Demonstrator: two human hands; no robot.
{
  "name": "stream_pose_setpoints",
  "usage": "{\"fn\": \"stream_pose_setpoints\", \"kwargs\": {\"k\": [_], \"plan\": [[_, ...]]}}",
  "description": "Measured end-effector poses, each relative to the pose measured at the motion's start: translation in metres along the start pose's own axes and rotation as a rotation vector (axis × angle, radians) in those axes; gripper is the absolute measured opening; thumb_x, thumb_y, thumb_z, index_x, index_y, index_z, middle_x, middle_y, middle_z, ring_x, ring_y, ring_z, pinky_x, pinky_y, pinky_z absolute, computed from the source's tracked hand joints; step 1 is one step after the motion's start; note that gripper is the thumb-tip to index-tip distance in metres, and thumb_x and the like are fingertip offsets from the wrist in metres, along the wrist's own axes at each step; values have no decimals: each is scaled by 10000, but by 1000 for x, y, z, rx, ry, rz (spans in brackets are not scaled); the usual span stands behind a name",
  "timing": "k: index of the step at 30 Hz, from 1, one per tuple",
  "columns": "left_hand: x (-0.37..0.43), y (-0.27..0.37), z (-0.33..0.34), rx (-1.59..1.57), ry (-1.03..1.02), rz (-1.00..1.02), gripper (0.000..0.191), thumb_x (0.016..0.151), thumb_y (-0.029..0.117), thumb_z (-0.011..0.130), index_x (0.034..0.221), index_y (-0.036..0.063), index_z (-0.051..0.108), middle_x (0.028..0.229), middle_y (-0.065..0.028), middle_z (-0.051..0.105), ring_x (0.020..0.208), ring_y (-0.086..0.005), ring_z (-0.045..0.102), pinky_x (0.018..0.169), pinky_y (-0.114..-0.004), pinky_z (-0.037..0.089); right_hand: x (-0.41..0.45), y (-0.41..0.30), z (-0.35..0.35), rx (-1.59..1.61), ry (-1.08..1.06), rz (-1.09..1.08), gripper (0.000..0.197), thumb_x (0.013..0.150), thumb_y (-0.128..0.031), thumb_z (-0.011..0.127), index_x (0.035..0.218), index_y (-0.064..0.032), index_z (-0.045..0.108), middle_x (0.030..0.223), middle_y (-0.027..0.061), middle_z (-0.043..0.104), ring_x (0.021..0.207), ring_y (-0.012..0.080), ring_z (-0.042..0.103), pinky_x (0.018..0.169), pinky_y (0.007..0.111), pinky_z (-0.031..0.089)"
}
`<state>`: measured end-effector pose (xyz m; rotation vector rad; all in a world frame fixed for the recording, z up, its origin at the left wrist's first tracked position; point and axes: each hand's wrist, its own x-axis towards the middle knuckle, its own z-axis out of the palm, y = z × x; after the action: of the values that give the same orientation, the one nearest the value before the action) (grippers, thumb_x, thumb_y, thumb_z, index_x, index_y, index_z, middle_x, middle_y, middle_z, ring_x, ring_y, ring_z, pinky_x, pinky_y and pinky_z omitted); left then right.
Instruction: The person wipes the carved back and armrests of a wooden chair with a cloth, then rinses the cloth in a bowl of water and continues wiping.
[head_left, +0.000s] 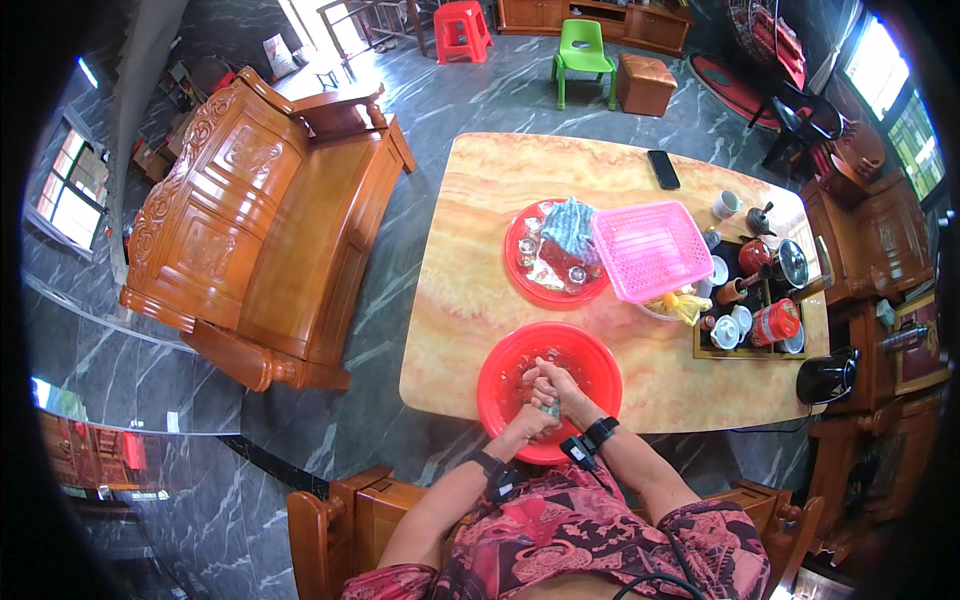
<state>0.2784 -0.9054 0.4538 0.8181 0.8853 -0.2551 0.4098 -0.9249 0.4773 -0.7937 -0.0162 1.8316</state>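
Observation:
Over a red plastic basin (495, 360) at the table's near edge, my two hands are pressed together around a small greenish cloth (553, 409). My left hand (534, 421) is closed on it from below. Just above, my right hand (559, 390) grips it too; most of the cloth is hidden by the fingers. Glints in the basin look like water, though the hands cover part of it. Behind the basin, a round red tray (536, 289) holds several clear glasses and a crumpled blue-grey cloth (570, 227).
A pink plastic basket (652, 251) sits right of the tray, beside a yellow plastic bag (679, 305). Farther right are a tea tray (705, 351) with teaware and a black electric kettle (827, 377). A phone (664, 169) lies at the back. A wooden bench (300, 247) stands left.

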Motion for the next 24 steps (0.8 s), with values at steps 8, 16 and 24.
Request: {"fn": "stream_pose_setpoints", "kwargs": {"k": [8,16,24], "plan": [[21,-25,-2,847,568,173,455,708,472,646,894,57,675,862,-218,662,877,-354,647,732,-455,505,17,24,-13,-70,435,-183,499,961,-431,372,825,20,536,430,-24,273,329,119,292,406,319,404],[11,-20,8,982,672,267,365,784,434,555,870,97,664,788,-185,667,770,-356,658,678,-481,511,27,39,-25,-64,607,-285,533,947,-453,387,756,25,525,424,10,333,304,150,333,335,331,354],[10,-30,7,1013,699,335,299,762,356,598,909,102,657,744,-196,661,727,-345,661,640,-460,518,24,47,-32,-85,638,-338,490,949,-415,411,725,6,524,417,13,356,301,150,353,339,311,365]]}}
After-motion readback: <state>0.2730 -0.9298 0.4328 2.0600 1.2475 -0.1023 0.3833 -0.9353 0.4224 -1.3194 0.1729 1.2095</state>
